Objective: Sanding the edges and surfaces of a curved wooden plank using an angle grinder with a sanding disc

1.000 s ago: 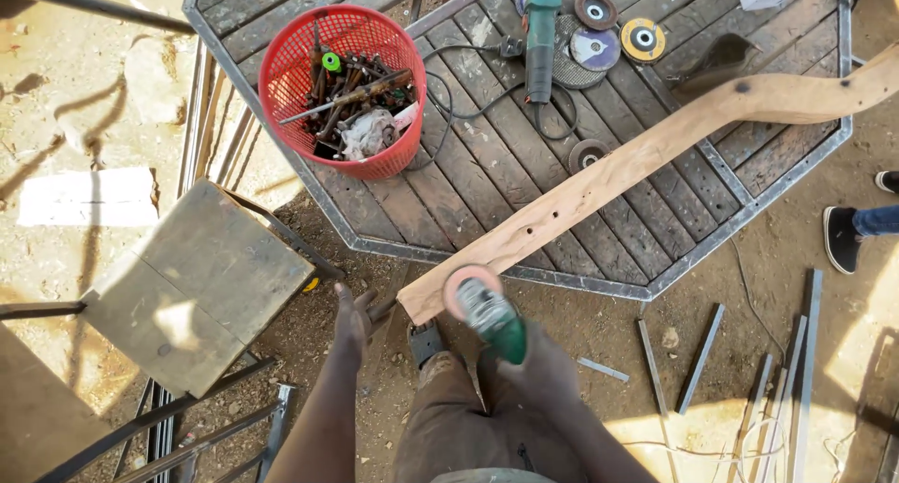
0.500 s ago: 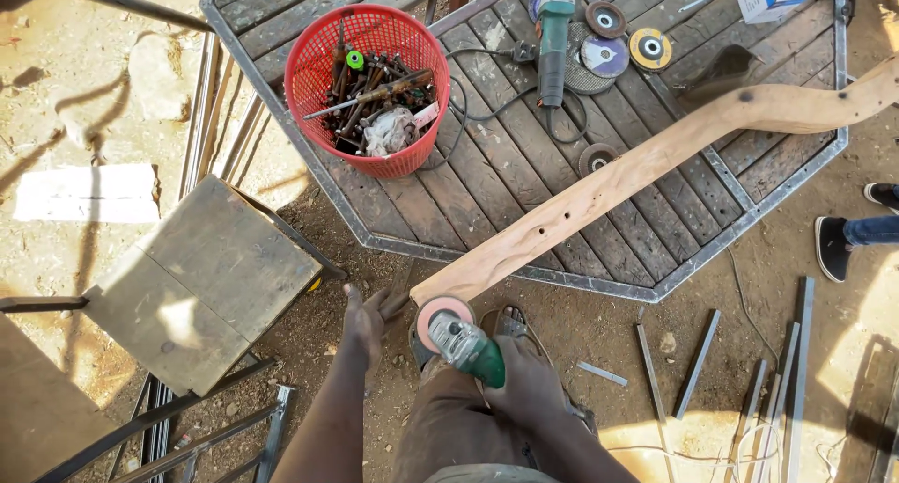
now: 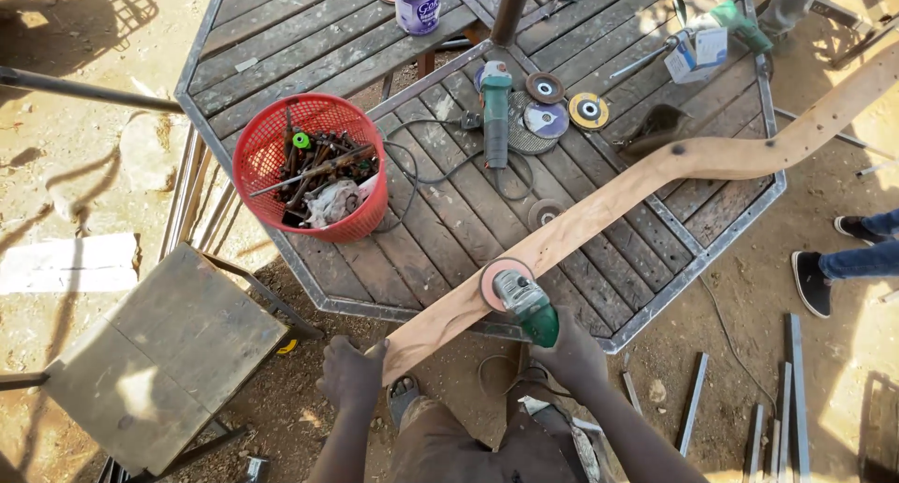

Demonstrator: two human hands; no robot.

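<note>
Two hands at work at 6 o'clock: left hand [image 3: 352,374] clamped, fingers curled, on the near end of a long curved plank [image 3: 599,212]; right hand [image 3: 573,354] wrapped shut round the rear of a green grinder [image 3: 524,300]. Grinder disc [image 3: 502,279] flat against the plank's top face, just up from the left hand, toward 1 o'clock. Plank laid slantwise over the slatted table [image 3: 281,34], near end off the table edge at 6 o'clock, far end running out past the edge toward 2 o'clock, dark holes dotted along it. Red basket [image 3: 257,165] at 10 o'clock from the grinder, on the table, full of rusty bolts and scrap, a green knob on top. Second grinder [image 3: 495,104] lying at 12 o'clock, its cord looped on the slats toward the basket. Loose discs [image 3: 588,109] just to its right, one more disc [image 3: 543,212] touching the plank's upper edge. Tin can [image 3: 418,3] at 11 o'clock near the top edge. Small box [image 3: 698,52] and a green tool [image 3: 740,20] at 1 o'clock. Dark scraper-like thing [image 3: 655,127] beside the plank at 1 o'clock, kind hard to tell. Worn stool [image 3: 159,361] at 8 o'clock on the dirt, apart from the table. Metal strips [image 3: 698,403] scattered at 4 o'clock. Another person's shoes [image 3: 815,282] and trouser leg at 3 o'clock, well apart from both hands. Own sandalled foot [image 3: 405,394] just below the plank's near end, between the hands.
</note>
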